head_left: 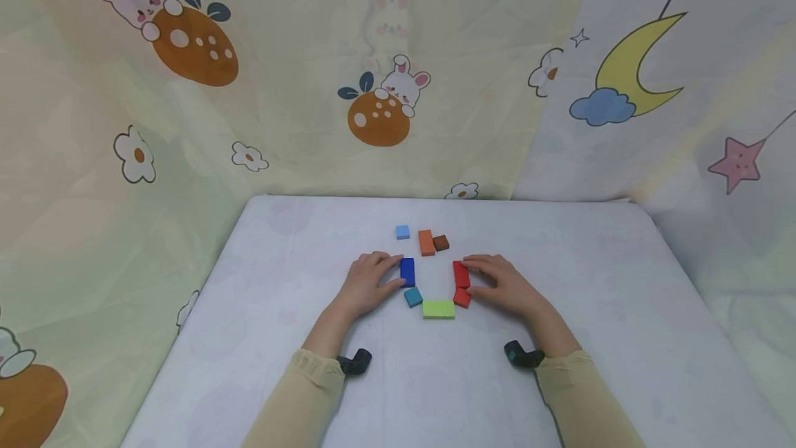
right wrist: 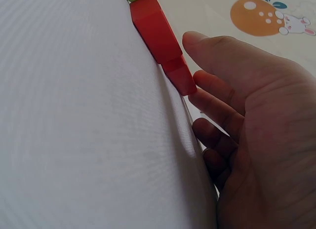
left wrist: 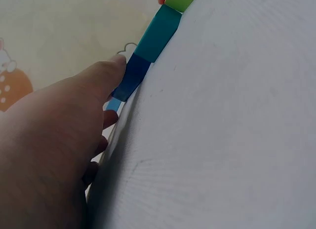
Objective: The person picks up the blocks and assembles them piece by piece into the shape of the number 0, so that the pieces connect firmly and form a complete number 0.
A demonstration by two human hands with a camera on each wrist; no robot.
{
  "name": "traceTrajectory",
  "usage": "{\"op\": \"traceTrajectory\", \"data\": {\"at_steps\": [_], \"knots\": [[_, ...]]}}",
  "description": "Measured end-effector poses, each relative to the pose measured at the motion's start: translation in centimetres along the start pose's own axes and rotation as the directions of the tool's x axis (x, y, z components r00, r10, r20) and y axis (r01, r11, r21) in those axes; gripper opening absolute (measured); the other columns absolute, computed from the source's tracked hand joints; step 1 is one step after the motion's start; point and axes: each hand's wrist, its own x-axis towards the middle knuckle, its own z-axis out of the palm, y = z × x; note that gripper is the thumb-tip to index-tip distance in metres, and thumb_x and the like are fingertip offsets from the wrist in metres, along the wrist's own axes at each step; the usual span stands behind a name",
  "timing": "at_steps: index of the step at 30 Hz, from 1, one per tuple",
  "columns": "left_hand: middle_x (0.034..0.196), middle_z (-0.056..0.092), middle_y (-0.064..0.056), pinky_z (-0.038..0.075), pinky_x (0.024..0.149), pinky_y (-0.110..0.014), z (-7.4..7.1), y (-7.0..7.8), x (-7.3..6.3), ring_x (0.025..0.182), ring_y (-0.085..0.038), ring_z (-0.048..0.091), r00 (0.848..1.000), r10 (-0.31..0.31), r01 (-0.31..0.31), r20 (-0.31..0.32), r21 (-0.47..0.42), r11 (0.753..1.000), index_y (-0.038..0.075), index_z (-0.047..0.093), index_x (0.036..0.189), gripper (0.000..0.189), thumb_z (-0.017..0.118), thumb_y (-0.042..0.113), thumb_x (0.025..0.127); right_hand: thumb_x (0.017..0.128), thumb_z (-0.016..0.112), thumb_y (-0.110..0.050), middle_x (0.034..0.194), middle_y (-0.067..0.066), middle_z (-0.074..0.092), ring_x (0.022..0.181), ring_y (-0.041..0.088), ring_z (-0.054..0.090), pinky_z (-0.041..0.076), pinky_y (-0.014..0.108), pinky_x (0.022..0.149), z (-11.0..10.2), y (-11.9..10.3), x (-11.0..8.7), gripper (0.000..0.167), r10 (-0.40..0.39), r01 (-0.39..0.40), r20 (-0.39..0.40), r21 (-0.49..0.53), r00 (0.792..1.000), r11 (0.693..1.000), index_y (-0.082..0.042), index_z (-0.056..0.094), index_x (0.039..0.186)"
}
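Observation:
In the head view, my left hand (head_left: 368, 283) holds a dark blue block (head_left: 407, 272), forefinger at its far end and thumb near its close end. The left wrist view shows the thumb against the side of this block. A teal block (head_left: 413, 297) adjoins it. Opposite, my right hand (head_left: 502, 284) has its forefinger at the far end of a long red block (head_left: 461, 274). Its thumb lies beside a smaller red block (head_left: 462, 297); in the right wrist view the thumb (right wrist: 195, 40) stands off the red pieces. A light green block (head_left: 438, 309) lies between both rows at the front.
Beyond the hands lie a light blue block (head_left: 402, 232), an orange block (head_left: 426, 243) and a brown block (head_left: 441, 243) that adjoins the orange one. A white cloth (head_left: 286, 240) covers the table. Printed fabric (head_left: 298, 54) hangs behind it.

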Motion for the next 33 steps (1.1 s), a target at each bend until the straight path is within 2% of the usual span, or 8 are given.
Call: {"op": "traceTrajectory", "data": {"at_steps": [7, 22, 33], "knots": [[0.134, 0.056, -0.001, 0.041, 0.105, -0.045, 0.09, 0.07, 0.0, 0.123, -0.023, 0.05, 1.0, 0.016, -0.016, -0.013, 0.014, 1.0, 0.032, 0.05, 0.145, 0.058, 0.056, 0.059, 0.094, 0.085, 0.074, -0.047, 0.147, -0.003, 0.048, 0.136, 0.025, 0.04, 0.043, 0.057, 0.105, -0.01, 0.14, 0.01, 0.061, -0.008, 0.008, 0.005, 0.003, 1.0, 1.0, -0.037, 0.052, 0.141], [0.133, 0.056, -0.002, 0.041, 0.104, -0.045, -0.18, 0.23, -0.05, 0.122, -0.023, 0.049, 0.999, 0.036, -0.036, -0.014, 0.02, 0.999, 0.032, 0.051, 0.144, 0.058, 0.056, 0.06, 0.093, 0.085, 0.074, -0.046, 0.146, -0.004, 0.049, 0.135, 0.024, 0.041, 0.044, 0.056, 0.104, -0.03, 0.35, 0.04, 0.06, -0.019, 0.019, -0.002, -0.004, 1.0, 1.0, -0.037, 0.052, 0.14], [0.132, 0.056, -0.001, 0.041, 0.104, -0.045, -0.21, 0.14, -0.07, 0.122, -0.022, 0.049, 1.0, 0.028, -0.028, -0.007, 0.013, 1.0, 0.034, 0.051, 0.144, 0.058, 0.057, 0.06, 0.092, 0.085, 0.075, -0.046, 0.147, -0.002, 0.048, 0.136, 0.025, 0.041, 0.045, 0.056, 0.103, -0.11, -0.03, -0.03, 0.062, -0.014, 0.014, 0.006, -0.003, 1.0, 1.0, -0.036, 0.052, 0.141]]}}
